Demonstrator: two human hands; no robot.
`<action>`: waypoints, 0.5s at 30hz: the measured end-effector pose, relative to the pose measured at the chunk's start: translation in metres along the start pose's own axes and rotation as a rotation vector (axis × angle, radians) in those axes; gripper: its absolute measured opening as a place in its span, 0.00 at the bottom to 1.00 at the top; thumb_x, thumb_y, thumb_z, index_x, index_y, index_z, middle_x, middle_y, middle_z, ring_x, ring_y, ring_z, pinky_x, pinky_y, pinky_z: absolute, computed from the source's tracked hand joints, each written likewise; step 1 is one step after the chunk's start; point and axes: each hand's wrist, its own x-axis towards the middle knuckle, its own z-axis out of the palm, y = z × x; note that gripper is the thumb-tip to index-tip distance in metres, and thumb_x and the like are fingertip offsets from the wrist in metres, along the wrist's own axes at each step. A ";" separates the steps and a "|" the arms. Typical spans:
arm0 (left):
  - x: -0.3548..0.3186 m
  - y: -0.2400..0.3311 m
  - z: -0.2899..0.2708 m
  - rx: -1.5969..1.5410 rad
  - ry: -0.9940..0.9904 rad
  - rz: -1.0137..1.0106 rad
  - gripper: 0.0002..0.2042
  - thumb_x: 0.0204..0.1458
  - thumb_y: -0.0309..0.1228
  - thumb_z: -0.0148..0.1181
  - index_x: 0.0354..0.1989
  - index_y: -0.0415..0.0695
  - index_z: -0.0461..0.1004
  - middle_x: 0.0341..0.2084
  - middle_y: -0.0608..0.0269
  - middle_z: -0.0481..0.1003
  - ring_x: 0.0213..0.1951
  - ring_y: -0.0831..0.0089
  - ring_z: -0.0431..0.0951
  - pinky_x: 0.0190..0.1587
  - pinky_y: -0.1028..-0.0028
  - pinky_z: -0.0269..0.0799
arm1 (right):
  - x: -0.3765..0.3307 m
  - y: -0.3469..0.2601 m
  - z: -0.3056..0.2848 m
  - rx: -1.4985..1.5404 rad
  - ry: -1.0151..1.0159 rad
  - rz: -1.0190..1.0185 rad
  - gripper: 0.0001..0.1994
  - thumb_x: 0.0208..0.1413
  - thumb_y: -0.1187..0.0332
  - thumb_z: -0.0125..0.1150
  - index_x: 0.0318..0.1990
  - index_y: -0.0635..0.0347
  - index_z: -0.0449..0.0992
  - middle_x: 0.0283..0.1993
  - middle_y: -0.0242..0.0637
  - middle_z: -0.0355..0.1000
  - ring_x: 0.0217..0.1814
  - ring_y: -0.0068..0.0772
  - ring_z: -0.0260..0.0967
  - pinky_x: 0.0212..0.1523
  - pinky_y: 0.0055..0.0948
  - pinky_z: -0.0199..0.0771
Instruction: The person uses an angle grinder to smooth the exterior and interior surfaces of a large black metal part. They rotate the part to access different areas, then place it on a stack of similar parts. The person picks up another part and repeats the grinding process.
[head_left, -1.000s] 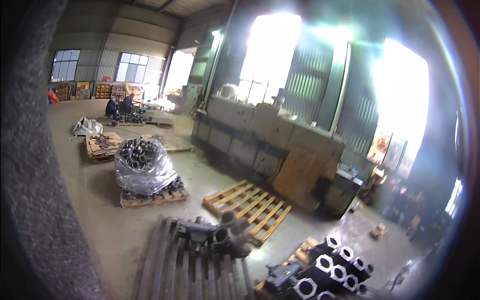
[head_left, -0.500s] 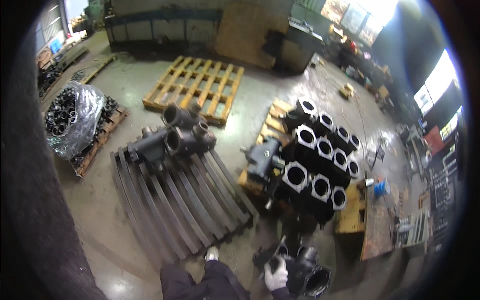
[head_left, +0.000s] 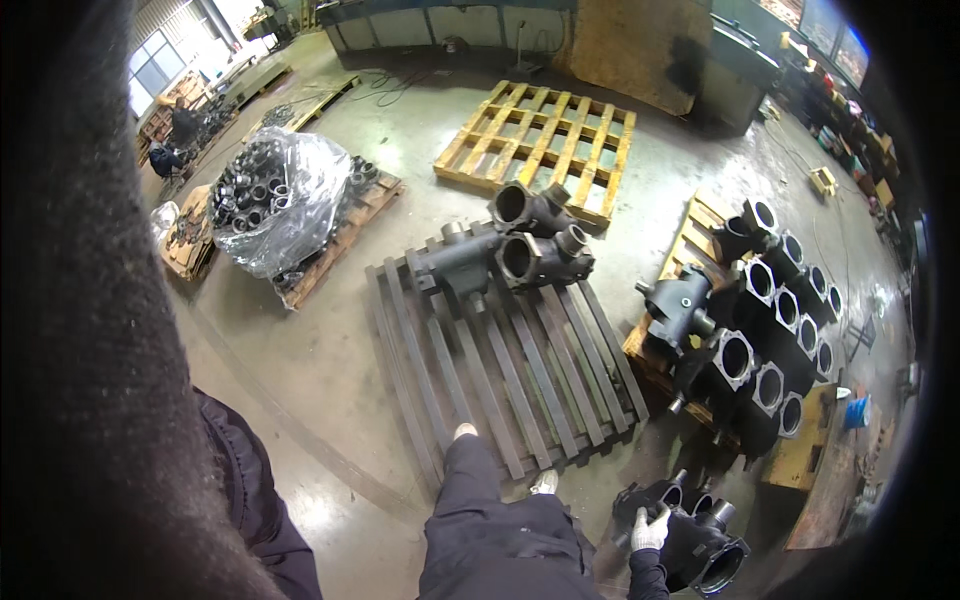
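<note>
The right hand (head_left: 651, 531), in a white glove, gripped the top of a dark casting (head_left: 690, 540) standing on the floor (head_left: 330, 400) at the lower right, just beside the dark pallet (head_left: 500, 370). The left hand was out of view. 3 more castings (head_left: 505, 255) lay on that pallet.

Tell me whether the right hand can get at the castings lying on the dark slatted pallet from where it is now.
Probably not. The right hand grips a dark casting down by the legs, and the castings lie at the far end of the dark slatted pallet.
</note>
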 end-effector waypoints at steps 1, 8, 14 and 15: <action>0.003 -0.016 -0.004 -0.014 0.006 0.010 0.40 0.48 0.32 0.72 0.68 0.35 0.57 0.61 0.48 0.67 0.61 0.58 0.69 0.66 0.60 0.63 | -0.002 -0.003 0.008 -0.048 0.020 -0.067 0.22 0.54 0.69 0.65 0.56 0.62 0.68 0.42 0.44 0.78 0.40 0.39 0.77 0.44 0.36 0.77; 0.053 -0.105 -0.024 -0.124 0.043 0.089 0.40 0.48 0.31 0.72 0.68 0.35 0.56 0.62 0.49 0.66 0.61 0.59 0.69 0.65 0.61 0.64 | -0.041 -0.068 0.038 -0.121 0.047 0.003 0.23 0.52 0.65 0.68 0.54 0.61 0.70 0.39 0.45 0.78 0.40 0.42 0.77 0.45 0.38 0.77; 0.101 -0.114 -0.041 -0.246 0.031 0.200 0.41 0.48 0.31 0.72 0.69 0.36 0.56 0.62 0.49 0.66 0.61 0.60 0.70 0.65 0.61 0.64 | -0.059 -0.126 0.050 -0.168 0.054 0.047 0.23 0.54 0.63 0.68 0.54 0.62 0.69 0.47 0.47 0.77 0.49 0.43 0.76 0.53 0.37 0.74; 0.109 -0.114 -0.041 -0.272 0.027 0.215 0.41 0.48 0.31 0.72 0.69 0.36 0.56 0.62 0.50 0.66 0.61 0.60 0.70 0.65 0.61 0.64 | -0.058 -0.133 0.052 -0.142 0.074 0.032 0.22 0.54 0.63 0.68 0.54 0.62 0.69 0.46 0.46 0.77 0.49 0.43 0.76 0.52 0.37 0.74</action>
